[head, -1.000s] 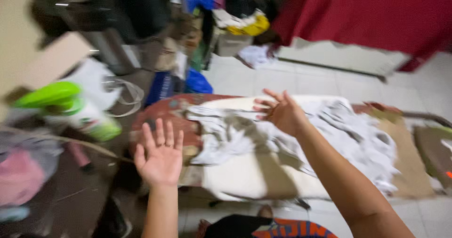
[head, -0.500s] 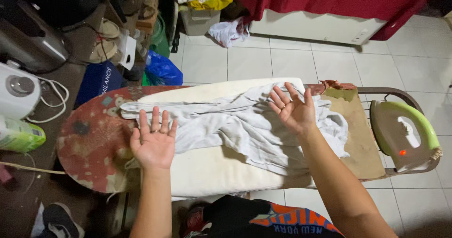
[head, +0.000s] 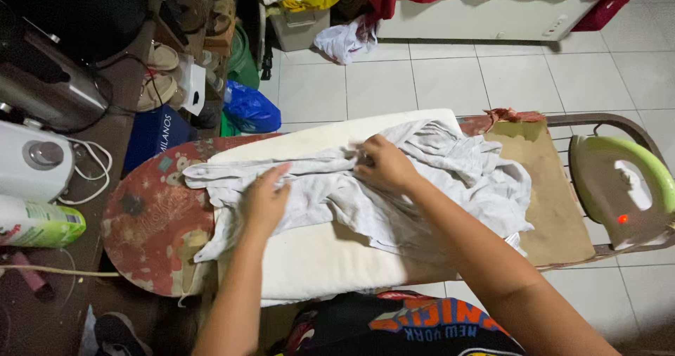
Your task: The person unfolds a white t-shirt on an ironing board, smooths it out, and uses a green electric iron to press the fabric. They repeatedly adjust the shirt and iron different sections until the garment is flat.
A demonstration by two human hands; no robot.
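Fig.: head view, person at ironing board (head: 151, 219), both hands on a crumpled white garment (head: 436, 180).

L hand (head: 266, 200): palm down on the garment's L part, fingers extended & together, not clenched, pressing flat; nothing grasped. Fingertips point toward the board's far edge. Just beyond the fingertips: a long strip of the same cloth running toward the board's rounded end.

R hand (head: 383, 164): on the garment near its middle, fingers curled down into the cloth, pinching a fold at the fingertips. Beyond & to the R of these fingers the fabric lies bunched in ridges; nearer the person it spreads thin over the white pad (head: 330, 257).

Garment: lies across the board's middle, on the pad, between and under both hands; one end trails onto the red patterned cover.

Well R of the R fingers: green-and-grey iron (head: 622, 187) on the metal rest at the board's end, a small red light showing; brown scorched panel (head: 555, 194) between iron & cloth.

Well L of the L fingers, off the board: white appliance (head: 31, 160) w/ cord, green-capped bottle (head: 39, 224). Far side, on the tiled floor: blue bag (head: 249, 110), white cloth heap (head: 344, 41).
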